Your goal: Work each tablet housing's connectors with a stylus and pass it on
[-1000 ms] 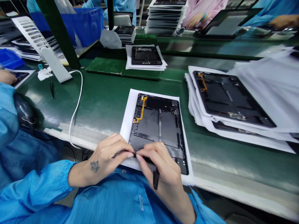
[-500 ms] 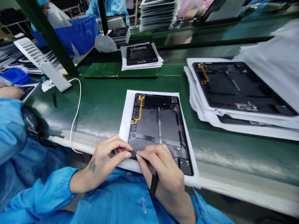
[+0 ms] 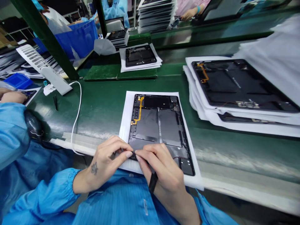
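An open tablet housing [image 3: 150, 125] with dark battery panels and an orange flex cable [image 3: 140, 112] lies on a white sheet [image 3: 125, 107] in front of me. Above its near left corner, my left hand [image 3: 110, 159] pinches a small dark part [image 3: 133, 155] between thumb and fingertips. From the other side my right hand [image 3: 164, 172] meets it, thumb and forefinger closed at the same small part. A slim black tool [image 3: 153, 182] is tucked in the right palm; its tip is hidden. My fingers cover much of the small part, so its kind is unclear.
On the right, more tablet housings [image 3: 243, 84] lie stacked between white sheets; another housing [image 3: 140, 55] sits at the back. A white stand-like device [image 3: 44, 68] with a cable [image 3: 78, 115], tweezers [image 3: 55, 102] and a co-worker's sleeve [image 3: 11, 125] are on the left.
The view has shifted slightly. My right fingertips have moved a little left, closer to my left fingertips; both hands stay at the housing's near left corner.
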A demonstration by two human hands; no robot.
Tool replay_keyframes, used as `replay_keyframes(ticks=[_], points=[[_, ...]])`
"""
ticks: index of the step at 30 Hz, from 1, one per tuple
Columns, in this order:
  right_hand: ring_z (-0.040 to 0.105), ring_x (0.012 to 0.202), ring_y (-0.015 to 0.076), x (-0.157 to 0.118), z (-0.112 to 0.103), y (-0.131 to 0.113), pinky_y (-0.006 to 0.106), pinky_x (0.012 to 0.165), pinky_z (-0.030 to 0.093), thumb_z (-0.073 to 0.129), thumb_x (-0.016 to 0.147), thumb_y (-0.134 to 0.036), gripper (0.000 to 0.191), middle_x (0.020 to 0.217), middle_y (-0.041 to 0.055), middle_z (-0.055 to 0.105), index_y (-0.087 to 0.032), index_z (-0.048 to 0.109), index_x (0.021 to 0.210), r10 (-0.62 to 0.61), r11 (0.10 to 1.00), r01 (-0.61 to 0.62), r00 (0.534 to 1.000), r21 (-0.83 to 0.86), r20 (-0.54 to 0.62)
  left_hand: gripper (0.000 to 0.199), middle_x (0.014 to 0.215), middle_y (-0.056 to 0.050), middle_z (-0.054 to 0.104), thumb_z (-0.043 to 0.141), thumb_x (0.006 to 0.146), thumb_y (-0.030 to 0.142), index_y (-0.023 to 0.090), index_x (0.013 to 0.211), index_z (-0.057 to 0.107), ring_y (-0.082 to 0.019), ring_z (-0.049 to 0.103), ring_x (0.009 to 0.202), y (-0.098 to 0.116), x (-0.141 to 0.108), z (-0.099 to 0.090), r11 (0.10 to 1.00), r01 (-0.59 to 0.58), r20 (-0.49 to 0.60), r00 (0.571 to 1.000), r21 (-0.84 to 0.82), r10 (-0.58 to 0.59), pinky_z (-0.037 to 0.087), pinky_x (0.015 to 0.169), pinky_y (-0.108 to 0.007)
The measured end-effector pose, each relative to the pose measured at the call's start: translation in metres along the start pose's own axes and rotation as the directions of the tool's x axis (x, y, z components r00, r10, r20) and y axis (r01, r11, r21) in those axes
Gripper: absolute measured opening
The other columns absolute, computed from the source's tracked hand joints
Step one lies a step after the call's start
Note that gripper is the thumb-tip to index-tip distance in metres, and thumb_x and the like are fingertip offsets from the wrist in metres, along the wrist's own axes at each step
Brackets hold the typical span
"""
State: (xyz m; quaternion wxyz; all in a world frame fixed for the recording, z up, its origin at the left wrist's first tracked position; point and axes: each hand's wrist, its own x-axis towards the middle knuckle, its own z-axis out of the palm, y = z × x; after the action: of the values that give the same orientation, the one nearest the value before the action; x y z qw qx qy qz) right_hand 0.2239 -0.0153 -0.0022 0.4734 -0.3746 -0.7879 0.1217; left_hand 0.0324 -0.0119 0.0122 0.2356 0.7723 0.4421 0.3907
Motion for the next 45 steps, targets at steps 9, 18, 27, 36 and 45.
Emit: replay_keyframes(ticks=[9, 18, 27, 36, 45], points=[[0.051, 0.083, 0.0197, -0.002, -0.007, 0.01, 0.033, 0.07, 0.045, 0.045, 0.094, 0.001, 0.031, 0.1, 0.0112, 0.065, -0.008, 0.065, 0.116, -0.11, 0.991, 0.124, 0.97, -0.048, 0.218, 0.007, 0.089, -0.004, 0.067, 0.056, 0.099, 0.01, 0.015, 0.099, 0.061, -0.016, 0.055, 0.079, -0.01, 0.004, -0.018, 0.878, -0.31, 0.219, 0.945, 0.365, 0.242, 0.046, 0.071, -0.03], [0.048, 0.08, 0.0212, 0.002, -0.006, 0.007, 0.035, 0.068, 0.044, 0.03, 0.104, -0.01, 0.037, 0.097, 0.0122, 0.066, -0.005, 0.065, 0.113, -0.13, 0.98, 0.167, 0.95, -0.112, 0.283, 0.022, 0.085, -0.008, 0.065, 0.038, 0.102, 0.008, 0.011, 0.108, 0.059, -0.018, 0.051, 0.073, 0.002, 0.014, -0.028, 0.703, -0.51, 0.393, 0.854, 0.495, 0.342, 0.049, 0.064, -0.03], [0.049, 0.08, 0.0215, 0.001, -0.007, 0.009, 0.036, 0.068, 0.044, 0.028, 0.102, -0.007, 0.04, 0.1, 0.0128, 0.069, -0.007, 0.065, 0.116, -0.169, 0.958, 0.232, 0.932, -0.17, 0.321, 0.03, 0.104, -0.013, 0.07, 0.048, 0.099, 0.008, 0.009, 0.127, 0.057, -0.02, 0.065, 0.09, -0.012, -0.007, -0.029, 0.786, -0.424, 0.275, 0.903, 0.449, 0.33, 0.056, 0.079, -0.033], [0.059, 0.083, 0.0212, 0.001, -0.016, 0.01, 0.035, 0.073, 0.049, 0.047, 0.103, -0.04, 0.039, 0.101, 0.0119, 0.068, -0.008, 0.059, 0.123, -0.124, 0.982, 0.161, 0.946, -0.099, 0.3, 0.031, 0.105, -0.021, 0.071, 0.043, 0.099, 0.007, -0.005, 0.124, 0.058, -0.027, 0.068, 0.096, -0.006, -0.009, -0.025, 0.64, -0.585, 0.37, 0.811, 0.498, 0.454, 0.059, 0.079, -0.037], [0.061, 0.062, 0.0145, 0.031, -0.046, 0.013, 0.025, 0.054, 0.047, 0.033, 0.108, -0.032, 0.033, 0.078, 0.0019, 0.062, -0.017, 0.06, 0.12, -0.081, 0.949, 0.202, 0.899, -0.243, 0.43, 0.031, 0.11, -0.014, 0.071, 0.043, 0.1, 0.007, 0.009, 0.127, 0.058, -0.021, 0.066, 0.099, -0.02, -0.011, -0.017, 0.818, -0.426, 0.25, 0.902, 0.388, 0.351, 0.059, 0.083, -0.035]])
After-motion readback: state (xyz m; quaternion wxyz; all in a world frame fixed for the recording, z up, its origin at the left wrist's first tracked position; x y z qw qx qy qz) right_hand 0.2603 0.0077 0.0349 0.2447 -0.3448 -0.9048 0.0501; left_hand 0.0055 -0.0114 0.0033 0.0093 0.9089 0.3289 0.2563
